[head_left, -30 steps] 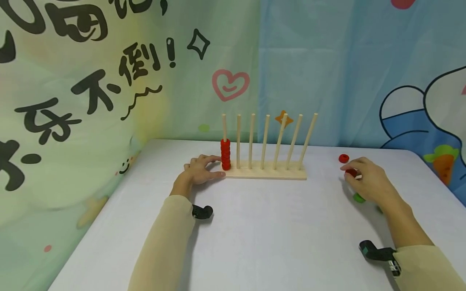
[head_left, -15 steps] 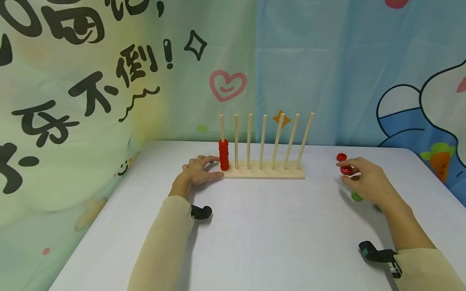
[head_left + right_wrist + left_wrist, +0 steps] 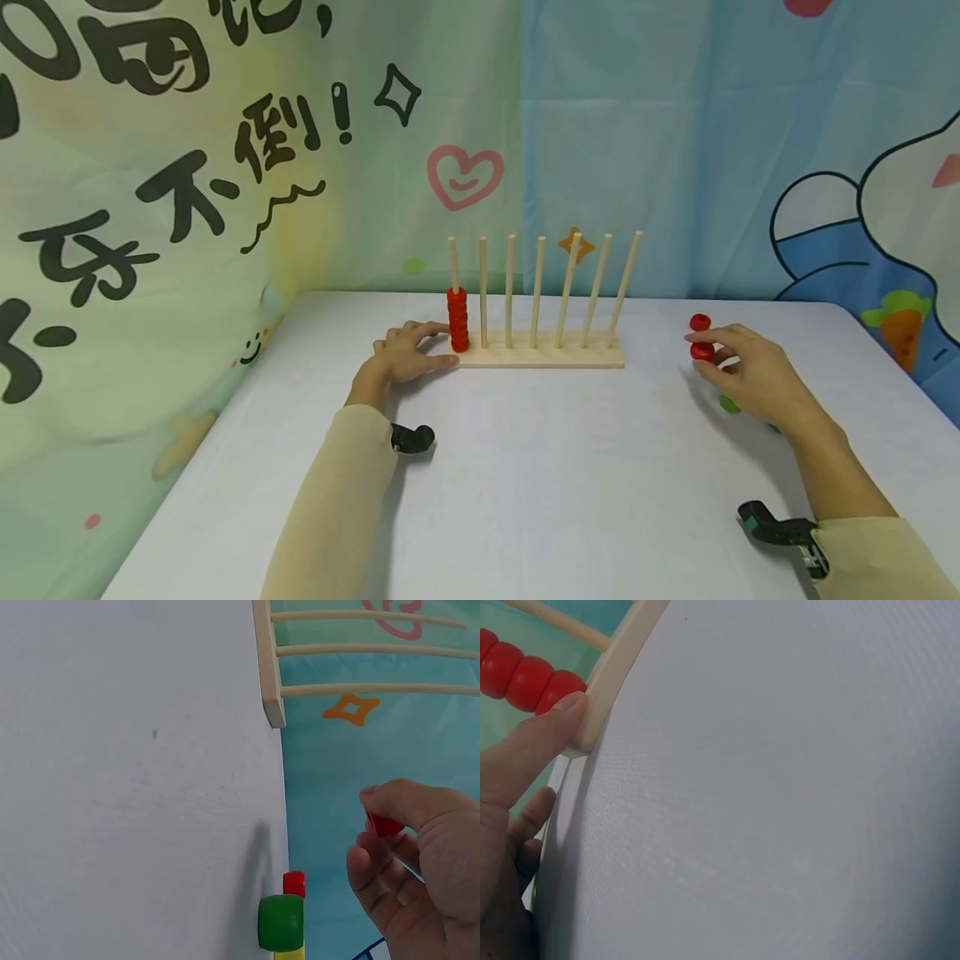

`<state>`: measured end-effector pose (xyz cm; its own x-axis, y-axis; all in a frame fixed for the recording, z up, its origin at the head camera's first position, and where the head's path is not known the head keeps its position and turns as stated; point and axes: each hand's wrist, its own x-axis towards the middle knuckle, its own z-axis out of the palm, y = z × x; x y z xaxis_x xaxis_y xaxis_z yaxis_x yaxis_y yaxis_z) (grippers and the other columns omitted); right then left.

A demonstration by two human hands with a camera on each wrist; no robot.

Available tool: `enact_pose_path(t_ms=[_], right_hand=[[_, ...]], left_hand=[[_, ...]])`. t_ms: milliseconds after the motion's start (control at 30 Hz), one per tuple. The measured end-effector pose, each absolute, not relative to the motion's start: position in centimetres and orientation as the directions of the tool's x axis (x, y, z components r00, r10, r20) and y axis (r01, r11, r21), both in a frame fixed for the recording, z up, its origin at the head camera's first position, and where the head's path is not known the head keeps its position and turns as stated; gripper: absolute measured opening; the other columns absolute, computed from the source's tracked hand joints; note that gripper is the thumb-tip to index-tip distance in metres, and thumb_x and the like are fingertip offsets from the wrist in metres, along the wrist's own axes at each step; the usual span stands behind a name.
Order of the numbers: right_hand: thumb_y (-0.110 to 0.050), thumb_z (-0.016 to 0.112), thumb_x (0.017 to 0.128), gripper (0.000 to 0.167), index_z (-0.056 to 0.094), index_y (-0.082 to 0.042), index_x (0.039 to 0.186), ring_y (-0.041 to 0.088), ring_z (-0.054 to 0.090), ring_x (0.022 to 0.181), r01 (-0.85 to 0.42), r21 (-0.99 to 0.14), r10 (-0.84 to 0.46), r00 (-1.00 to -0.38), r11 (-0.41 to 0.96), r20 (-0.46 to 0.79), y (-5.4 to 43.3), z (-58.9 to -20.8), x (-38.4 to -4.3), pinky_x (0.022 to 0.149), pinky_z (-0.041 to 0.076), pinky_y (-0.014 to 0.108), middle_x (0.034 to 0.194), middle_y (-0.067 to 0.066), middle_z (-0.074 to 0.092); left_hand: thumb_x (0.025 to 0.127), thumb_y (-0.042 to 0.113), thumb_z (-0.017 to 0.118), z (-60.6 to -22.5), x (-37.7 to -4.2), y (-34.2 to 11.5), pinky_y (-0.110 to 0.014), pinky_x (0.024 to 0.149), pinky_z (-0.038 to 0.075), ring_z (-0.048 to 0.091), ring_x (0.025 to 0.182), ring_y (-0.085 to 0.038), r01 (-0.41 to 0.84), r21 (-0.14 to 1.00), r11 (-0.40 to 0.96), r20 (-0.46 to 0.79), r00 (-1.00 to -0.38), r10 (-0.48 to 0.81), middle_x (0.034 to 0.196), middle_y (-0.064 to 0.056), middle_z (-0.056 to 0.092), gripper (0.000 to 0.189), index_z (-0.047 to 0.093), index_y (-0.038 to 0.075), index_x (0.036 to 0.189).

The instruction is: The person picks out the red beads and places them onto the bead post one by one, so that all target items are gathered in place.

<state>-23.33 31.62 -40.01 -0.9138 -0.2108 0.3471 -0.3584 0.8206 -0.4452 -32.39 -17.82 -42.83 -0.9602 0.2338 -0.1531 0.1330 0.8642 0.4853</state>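
A wooden peg rack (image 3: 540,357) stands on the table with several upright pegs. Red beads (image 3: 458,321) are stacked on its leftmost peg. My left hand (image 3: 405,352) holds the left end of the base, index finger behind and thumb at the front. In the left wrist view, the thumb lies on the base beside the lowest red bead (image 3: 559,690). Over the table's right side, my right hand (image 3: 750,371) pinches a single red bead (image 3: 702,351) between thumb and fingers. The right wrist view shows that bead (image 3: 385,826) partly covered by the fingertips.
Another red bead (image 3: 700,322) lies just behind the right hand. Green beads (image 3: 729,404) lie beneath that hand, partly hidden. The right wrist view also has a yellow bead (image 3: 290,953) behind a green one (image 3: 282,922). A printed cloth (image 3: 615,150) hangs behind the white table (image 3: 570,475).
The right hand has raised the pinched red bead slightly and brought it a little to the left, so more of it shows. The left hand keeps its place on the rack; the head view shifts slightly.
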Motion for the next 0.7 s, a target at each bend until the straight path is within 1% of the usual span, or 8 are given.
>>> enact_pose_path(t_ms=[100,167,267,500,700], right_hand=[[-0.014,0.078,0.085,0.037,0.067,-0.011,0.12,0.027,0.062,0.082,-0.381,-0.422,-0.22,-0.898,0.823,0.381,31.3,-39.8,-23.2,0.057,0.048,0.023,0.107,0.007,0.06],[-0.016,0.079,0.084,0.035,0.069,-0.011,0.117,0.022,0.058,0.078,-0.401,-0.403,-0.232,-0.884,0.823,0.406,31.0,-39.8,-23.2,0.055,0.046,0.024,0.104,0.006,0.06],[-0.017,0.08,0.083,0.034,0.07,-0.012,0.115,0.019,0.053,0.075,-0.407,-0.394,-0.233,-0.878,0.824,0.419,30.6,-39.8,-23.1,0.053,0.044,0.025,0.101,0.005,0.059],[-0.02,0.081,0.082,0.031,0.072,-0.013,0.111,0.017,0.051,0.072,-0.43,-0.417,-0.225,-0.861,0.801,0.455,29.8,-39.9,-23.1,0.051,0.043,0.024,0.092,0.001,0.058],[-0.027,0.079,0.085,0.031,0.071,-0.014,0.112,0.018,0.05,0.077,-0.387,-0.46,-0.189,-0.888,0.799,0.419,29.1,-39.7,-22.9,0.053,0.042,0.023,0.092,0.002,0.056]], left_hand=[[0.08,0.069,0.065,-42.8,-32.3,-17.8,-0.048,0.094,0.026,0.031,0.131,-0.03,0.135,0.489,0.862,-0.151,-0.96,0.236,0.149,-0.001,0.039,0.071,0.045,0.045,0.144],[0.08,0.069,0.065,-42.7,-32.3,-17.9,-0.048,0.094,0.026,0.031,0.131,-0.031,0.136,0.491,0.861,-0.152,-0.959,0.238,0.149,-0.001,0.039,0.071,0.045,0.045,0.144],[0.08,0.069,0.065,-42.6,-32.3,-17.9,-0.048,0.094,0.026,0.03,0.132,-0.031,0.139,0.492,0.859,-0.151,-0.959,0.241,0.149,-0.002,0.039,0.071,0.045,0.044,0.144],[0.08,0.069,0.065,-42.6,-32.2,-17.8,-0.049,0.095,0.026,0.03,0.132,-0.031,0.135,0.486,0.864,-0.154,-0.959,0.237,0.148,-0.002,0.039,0.072,0.044,0.044,0.144],[0.08,0.07,0.064,-42.6,-32.2,-17.8,-0.05,0.095,0.026,0.03,0.132,-0.032,0.136,0.483,0.865,-0.157,-0.958,0.238,0.149,-0.002,0.039,0.072,0.044,0.044,0.144]])
